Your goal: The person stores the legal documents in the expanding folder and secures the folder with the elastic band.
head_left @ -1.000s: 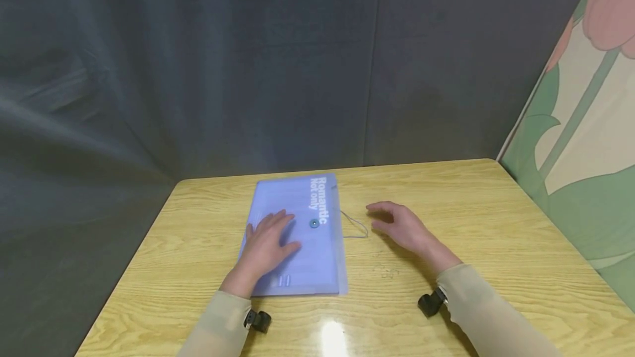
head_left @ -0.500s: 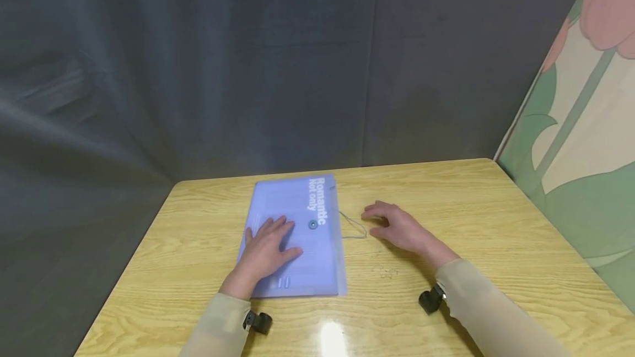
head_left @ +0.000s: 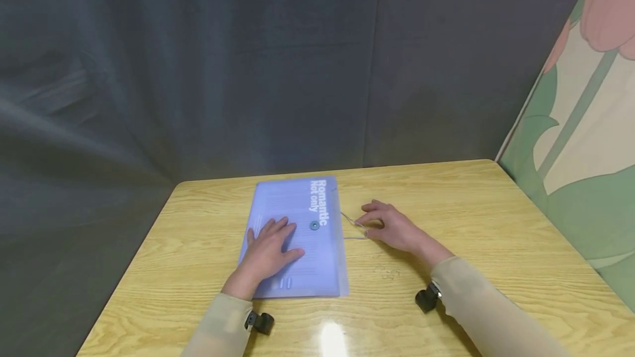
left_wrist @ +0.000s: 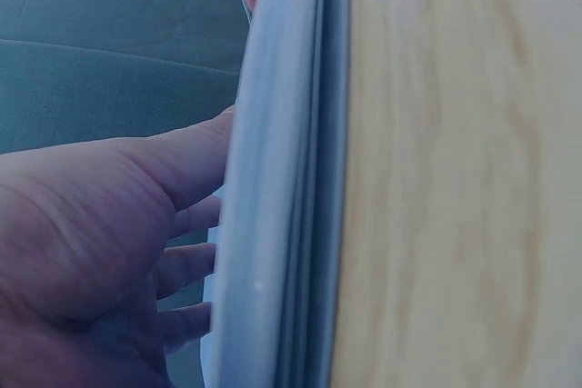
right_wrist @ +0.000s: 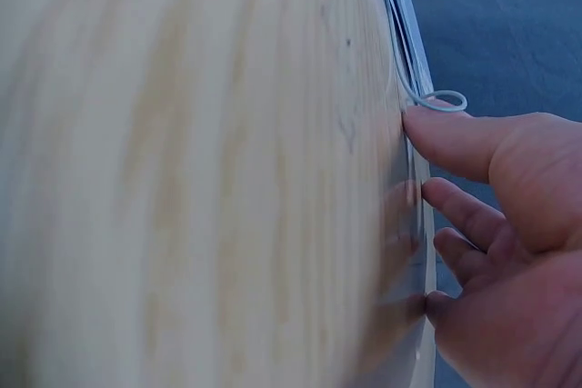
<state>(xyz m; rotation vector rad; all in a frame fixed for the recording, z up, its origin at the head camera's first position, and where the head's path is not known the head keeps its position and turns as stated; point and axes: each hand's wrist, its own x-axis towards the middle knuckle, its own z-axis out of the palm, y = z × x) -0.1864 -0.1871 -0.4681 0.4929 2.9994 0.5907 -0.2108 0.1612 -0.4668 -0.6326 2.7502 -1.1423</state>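
Observation:
A translucent purple document folder with white lettering and a round button lies on the table. My left hand rests on its left part, fingers spread and thumb out to the side. In the left wrist view the fingers lie over the folder's top, and its layered edge shows. A thin elastic cord loops out from the folder's right edge. My right hand is at the loop's end, thumb and index fingertip touching the cord with a gap between them. Beside the thumb, the loop stands slightly raised in the right wrist view.
The wooden table runs up to a dark curtain at the back and left. A flower-patterned panel borders the right side. Small dark marks show on the wood near my right hand.
My right hand has moved a little left, bringing its thumb and index finger to the cord loop. The left hand stays on the folder, its thumb spread slightly wider.

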